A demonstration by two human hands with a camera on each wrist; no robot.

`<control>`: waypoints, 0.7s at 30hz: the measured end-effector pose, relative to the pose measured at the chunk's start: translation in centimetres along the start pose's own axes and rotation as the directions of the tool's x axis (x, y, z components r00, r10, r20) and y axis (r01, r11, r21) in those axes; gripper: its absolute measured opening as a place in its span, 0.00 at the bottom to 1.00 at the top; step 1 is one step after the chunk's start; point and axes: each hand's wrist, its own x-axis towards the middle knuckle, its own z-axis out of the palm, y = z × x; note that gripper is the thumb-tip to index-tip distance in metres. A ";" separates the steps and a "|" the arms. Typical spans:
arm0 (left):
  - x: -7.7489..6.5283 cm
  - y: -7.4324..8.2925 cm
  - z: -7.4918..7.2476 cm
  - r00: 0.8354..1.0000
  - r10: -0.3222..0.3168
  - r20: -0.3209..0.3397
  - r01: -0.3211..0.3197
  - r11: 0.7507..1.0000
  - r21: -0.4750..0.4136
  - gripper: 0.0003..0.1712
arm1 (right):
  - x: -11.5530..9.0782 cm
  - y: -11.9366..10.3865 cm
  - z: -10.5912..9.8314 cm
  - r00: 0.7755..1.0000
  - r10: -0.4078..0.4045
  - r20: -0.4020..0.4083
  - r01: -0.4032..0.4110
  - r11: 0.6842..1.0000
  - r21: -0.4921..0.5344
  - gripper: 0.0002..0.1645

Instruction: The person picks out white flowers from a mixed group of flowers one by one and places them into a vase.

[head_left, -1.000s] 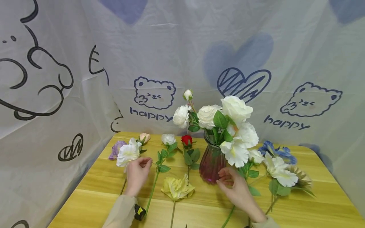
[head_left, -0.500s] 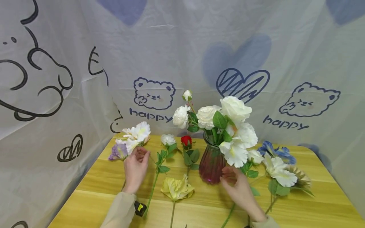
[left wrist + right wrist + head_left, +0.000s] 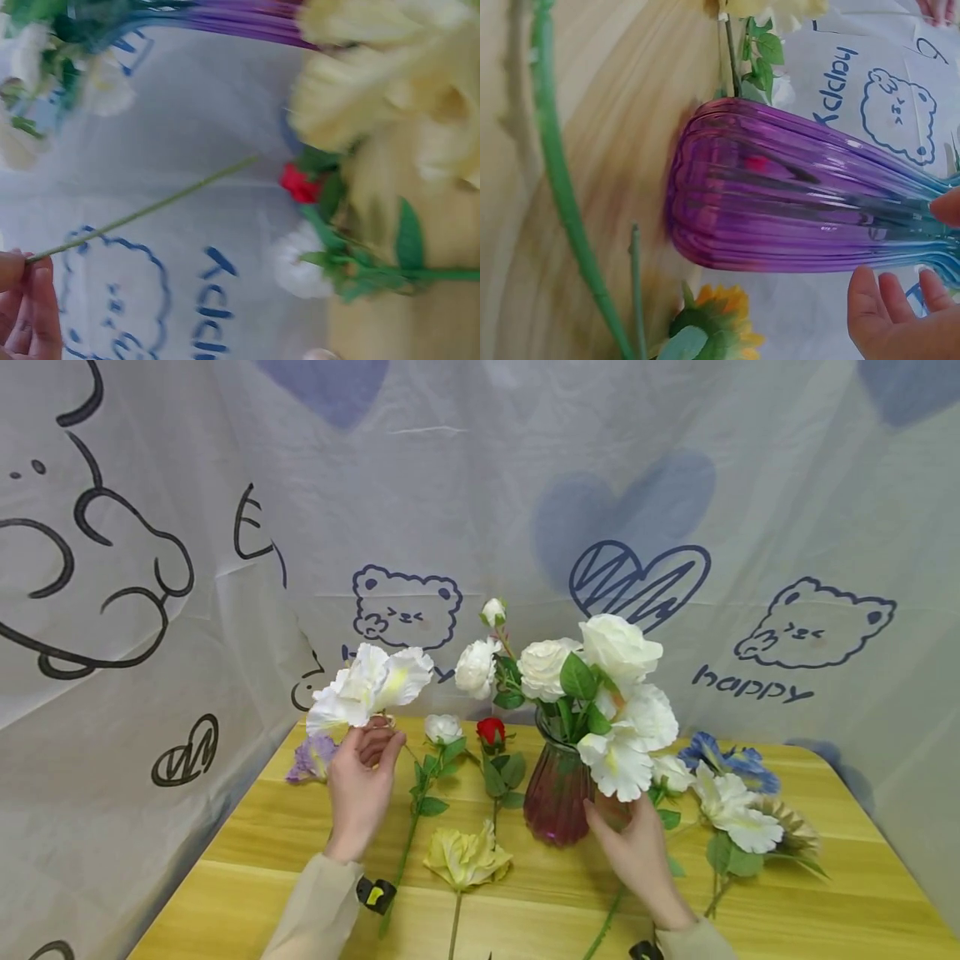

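Observation:
My left hand (image 3: 362, 789) pinches a white artificial flower, an iris by its ruffled petals (image 3: 367, 685), just below the bloom. In the left wrist view its bare green stem (image 3: 142, 214) slants away from the fingertips, the end free in the air. A ribbed purple glass vase (image 3: 558, 793) stands upright, holding several white flowers (image 3: 618, 647) and green leaves. My right hand (image 3: 633, 852) is at the vase's right side. In the right wrist view thumb and fingers (image 3: 865, 300) are spread on either side near the neck; whether they touch the glass I cannot tell.
On the wooden table (image 3: 232, 868) lie a purple flower (image 3: 311, 758), a white rose (image 3: 443, 728), a red rose (image 3: 491, 732) and a yellow flower (image 3: 468, 856). White and blue flowers (image 3: 750, 768) lie right of the vase. A printed curtain (image 3: 480, 527) hangs behind.
My left hand has lifted the white iris up from the table's left side and slightly rightward. My right hand has shifted a little right and its fingers have spread beside the vase.

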 end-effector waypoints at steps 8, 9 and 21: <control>0.5 4.0 1.3 0.984 0.176 -0.001 -0.175 0.976 -0.127 0.12 | 0.1 -0.8 0.6 1.000 -0.010 -0.024 0.010 1.000 -0.004 0.30; 0.6 4.5 1.6 0.978 0.206 -0.008 -0.205 0.967 -0.154 0.13 | 0.1 -0.8 0.6 1.000 -0.013 -0.022 0.013 1.000 -0.008 0.31; 0.7 9.9 5.1 0.952 0.306 0.025 -0.292 0.928 -0.233 0.16 | 0.2 -1.5 0.6 1.000 -0.025 0.003 0.025 0.999 0.036 0.32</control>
